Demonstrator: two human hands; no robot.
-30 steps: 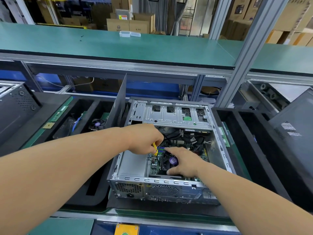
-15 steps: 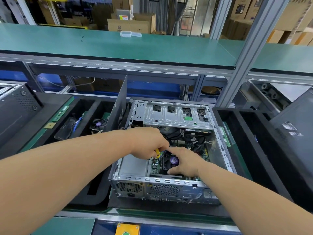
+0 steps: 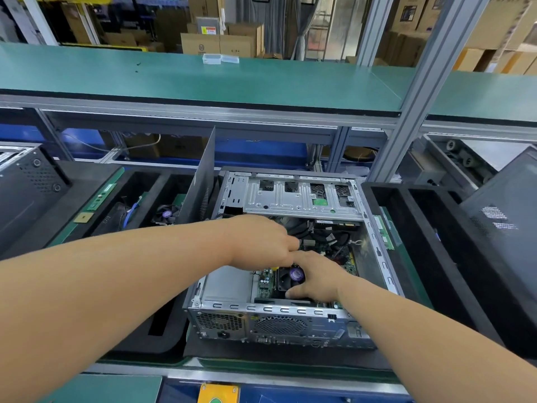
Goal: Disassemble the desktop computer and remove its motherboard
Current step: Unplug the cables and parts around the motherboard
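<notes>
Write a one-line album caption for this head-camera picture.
Both hands reach into an open computer case: right hand grips the fan while left hand works beside it.

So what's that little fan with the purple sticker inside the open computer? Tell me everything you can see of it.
The fan is a small black cooler with a round purple label at its hub, lying flat on the green motherboard inside the open metal computer case, near its rear wall. The right hand lies over its right side, with the thumb along its near edge. The left hand reaches in just behind it. Its blades are partly hidden.
</notes>
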